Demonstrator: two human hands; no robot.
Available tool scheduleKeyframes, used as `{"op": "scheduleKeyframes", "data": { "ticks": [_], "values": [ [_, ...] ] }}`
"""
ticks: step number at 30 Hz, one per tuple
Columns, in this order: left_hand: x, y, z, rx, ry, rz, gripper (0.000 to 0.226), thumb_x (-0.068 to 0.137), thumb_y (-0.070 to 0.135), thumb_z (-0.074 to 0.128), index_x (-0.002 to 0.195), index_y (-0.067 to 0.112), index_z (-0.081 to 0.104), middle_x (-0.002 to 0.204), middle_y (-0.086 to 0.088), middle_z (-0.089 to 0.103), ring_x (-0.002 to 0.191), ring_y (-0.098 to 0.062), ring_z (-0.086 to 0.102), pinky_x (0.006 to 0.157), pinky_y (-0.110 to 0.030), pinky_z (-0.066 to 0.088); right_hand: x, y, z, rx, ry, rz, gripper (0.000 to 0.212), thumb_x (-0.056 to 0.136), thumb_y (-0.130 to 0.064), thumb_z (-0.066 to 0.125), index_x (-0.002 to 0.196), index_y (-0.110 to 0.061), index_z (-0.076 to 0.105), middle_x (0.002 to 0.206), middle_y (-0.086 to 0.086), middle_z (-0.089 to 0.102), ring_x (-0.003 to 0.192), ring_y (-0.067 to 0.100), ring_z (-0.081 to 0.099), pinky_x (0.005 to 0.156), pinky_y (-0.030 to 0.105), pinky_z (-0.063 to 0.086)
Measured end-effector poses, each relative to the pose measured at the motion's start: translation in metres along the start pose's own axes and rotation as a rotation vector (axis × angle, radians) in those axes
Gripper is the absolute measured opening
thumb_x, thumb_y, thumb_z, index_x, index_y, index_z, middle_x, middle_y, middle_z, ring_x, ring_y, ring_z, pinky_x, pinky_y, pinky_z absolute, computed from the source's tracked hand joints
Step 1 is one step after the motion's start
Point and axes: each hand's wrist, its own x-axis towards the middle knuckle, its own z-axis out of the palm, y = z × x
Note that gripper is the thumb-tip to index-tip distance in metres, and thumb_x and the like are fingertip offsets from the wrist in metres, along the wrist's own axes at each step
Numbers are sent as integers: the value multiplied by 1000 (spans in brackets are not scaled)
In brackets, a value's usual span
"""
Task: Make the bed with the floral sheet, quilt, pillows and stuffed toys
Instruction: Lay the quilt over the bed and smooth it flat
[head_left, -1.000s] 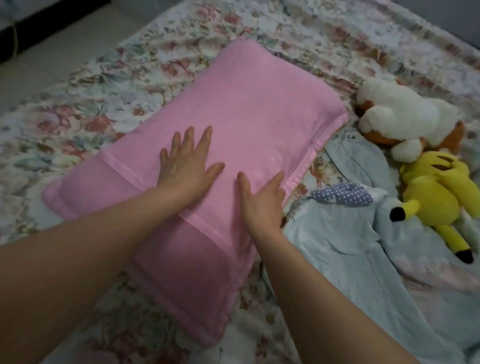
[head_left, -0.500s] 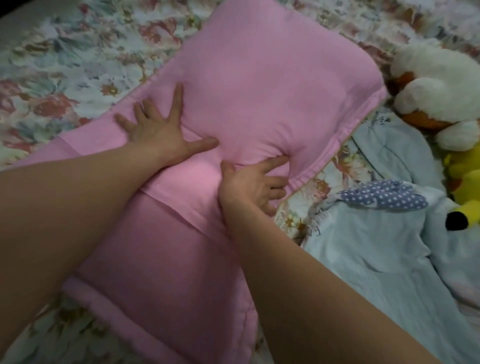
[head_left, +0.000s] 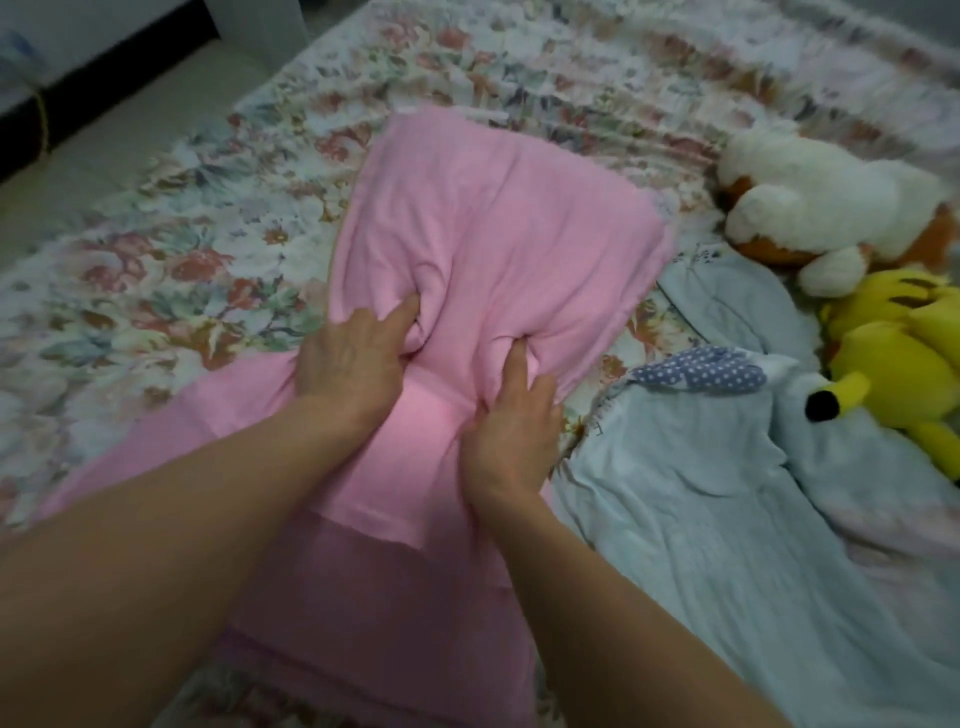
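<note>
left hand (head_left: 348, 358), right hand (head_left: 511, 426) now clutch pillow (head_left: 493, 218)

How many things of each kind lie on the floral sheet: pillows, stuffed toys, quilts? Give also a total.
Pillows: 1, pink pillow
Stuffed toys: 2, white toy and yellow toy
Quilts: 1, pale blue quilt
Total: 4
</note>
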Motion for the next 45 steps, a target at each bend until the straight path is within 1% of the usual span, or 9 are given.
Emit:
{"op": "scheduleKeyframes", "data": {
  "ticks": [2,4,10,14,23,29,36,39,45],
  "values": [
    [-41,7,-23,-24,5,-4,59,77,23,78,132,31,59,83,-16,62,62,-41,60,51,-39,47,-36,11,-29,-2,49,-85,79,84,-14,60,152,-34,24,123,8,42,105,34,47,84,40,42],
    [-70,13,-39,-33,15,-19,60,69,18,82,125,28,65,76,-15,60,52,-40,58,45,-37,45,-60,20,-49,5,107,-142,75,81,-11,62,149,-32,35,121,10,47,101,35,49,77,41,45],
    [-148,55,-121,-135,50,-87,55,74,23,79,126,29,64,80,-16,62,54,-41,59,48,-39,46,-129,46,-135,4,162,-194,67,82,-8,64,143,-26,45,121,12,50,100,36,50,72,41,46],
    [-203,99,-182,-150,107,-37,57,71,24,82,125,28,64,77,-15,61,50,-39,58,42,-36,44,-183,74,-210,2,241,-239,68,77,-7,69,140,-23,50,117,14,54,98,37,53,71,40,49],
    [-300,228,-296,-199,167,27,54,81,31,72,133,34,56,85,-14,61,61,-41,61,48,-40,46,-275,167,-369,81,432,-264,67,77,-8,71,139,-23,51,115,13,54,101,38,52,79,43,50],
    [-358,344,-340,-251,168,190,57,78,29,74,132,31,57,83,-14,60,60,-40,61,47,-40,47,-331,264,-464,31,555,-184,61,79,-11,70,136,-22,52,115,12,54,100,37,53,80,42,50],
    [-417,527,-380,-352,193,539,56,78,34,72,132,34,55,84,-9,60,63,-38,62,45,-38,46,-394,407,-589,-23,791,38,57,79,-8,73,133,-17,56,115,14,55,97,38,57,78,41,51],
    [-434,586,-393,-421,212,644,53,85,40,63,136,37,50,94,-8,63,74,-38,64,53,-39,47,-414,450,-624,-55,855,126,58,77,-6,75,132,-14,57,113,17,57,96,40,58,76,42,52],
    [-485,727,-432,-543,157,831,50,95,45,45,144,42,32,116,-7,56,95,-37,61,71,-40,45,-458,551,-716,-76,983,356,59,84,-13,69,139,-16,52,125,22,51,111,42,52,90,44,47]
  ]
}}
